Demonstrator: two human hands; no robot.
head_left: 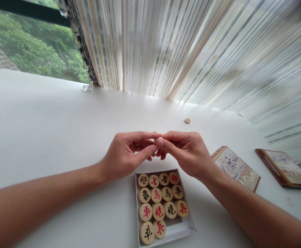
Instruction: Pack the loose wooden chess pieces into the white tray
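My left hand (128, 153) and my right hand (185, 151) meet above the white table (49, 131), fingertips pinched together on a small round wooden chess piece (158, 139), mostly hidden by the fingers. Just below the hands lies a white open box (189, 229) holding several wooden Chinese chess pieces (161, 203) with red and black characters, laid in rows. One loose piece (187, 120) rests on the table beyond the hands.
Two flat printed box parts lie right of the hands: one (237, 168) near my right wrist, another (286, 168) at the table's right edge. A striped curtain (191, 51) hangs behind; a window (31, 44) shows greenery at the upper left.
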